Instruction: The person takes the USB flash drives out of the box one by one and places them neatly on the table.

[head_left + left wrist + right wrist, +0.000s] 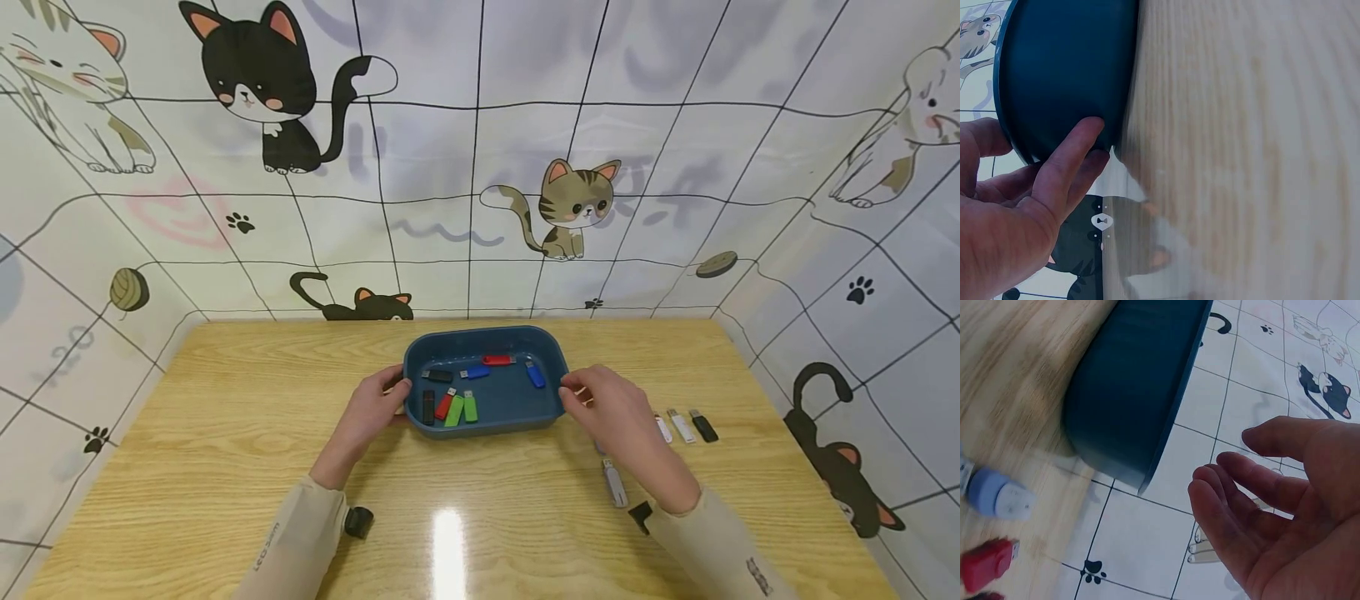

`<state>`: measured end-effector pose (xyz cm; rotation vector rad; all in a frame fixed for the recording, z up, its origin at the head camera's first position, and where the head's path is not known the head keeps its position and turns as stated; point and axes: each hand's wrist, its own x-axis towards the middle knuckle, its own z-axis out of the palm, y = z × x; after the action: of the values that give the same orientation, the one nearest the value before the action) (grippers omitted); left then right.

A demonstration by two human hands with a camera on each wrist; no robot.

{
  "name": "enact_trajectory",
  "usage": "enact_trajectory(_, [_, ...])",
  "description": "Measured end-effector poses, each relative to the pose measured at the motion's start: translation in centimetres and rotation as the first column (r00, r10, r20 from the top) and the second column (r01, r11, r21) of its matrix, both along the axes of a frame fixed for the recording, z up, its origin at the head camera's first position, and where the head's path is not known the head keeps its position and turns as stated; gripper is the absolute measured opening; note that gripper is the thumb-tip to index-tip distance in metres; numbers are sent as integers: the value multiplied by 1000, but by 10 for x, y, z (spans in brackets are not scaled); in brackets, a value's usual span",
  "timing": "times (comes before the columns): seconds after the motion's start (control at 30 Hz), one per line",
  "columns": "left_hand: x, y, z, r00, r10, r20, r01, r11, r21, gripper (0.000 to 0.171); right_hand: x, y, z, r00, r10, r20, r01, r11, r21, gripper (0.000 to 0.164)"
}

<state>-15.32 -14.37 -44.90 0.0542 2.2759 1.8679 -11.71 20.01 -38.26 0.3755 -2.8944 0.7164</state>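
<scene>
The left hand (375, 402) is at the left end of a dark blue tray (517, 407), and it holds this end with bent fingers, of which some press on the outer wall and one touches the rim. The right hand (615, 410) is near the right end of the tray; its fingers are loosely curved, with a gap to the thumb, they have hold of nothing, and the right wrist view shows them apart from the tray wall. The tray stands upright on the wooden table (262, 400), near its far edge, and eight USB sticks lie inside: two black ones (428, 407), two red ones (498, 360), two blue ones (535, 374) and two green ones (470, 406), of which the green pair lies side by side at the near left. On the table to the right of the tray, a pale stick (614, 484) lies below the right hand, while two white sticks (682, 426) and a dark stick (703, 426) make a row beyond it. Behind the table hangs a cloth with cats (427, 167)
</scene>
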Motion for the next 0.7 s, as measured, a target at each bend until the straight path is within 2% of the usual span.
enact_trajectory(0.3, [0, -1, 2, 1000, -10, 1, 10, 1000, 10, 45, -25, -27, -3, 999, 32, 21, -33, 999, 40, 26])
enact_trajectory(0.53, [-1, -1, 2, 1000, -8, 1, 8, 1000, 9, 45, -45, -44, -6, 992, 43, 117, -58, 989, 133, 44])
enact_trajectory(0.7, [-1, 0, 3, 1000, -4, 9, 4, 1000, 8, 45, -56, -53, -11, 986, 44, 162, -75, 979, 190, 49])
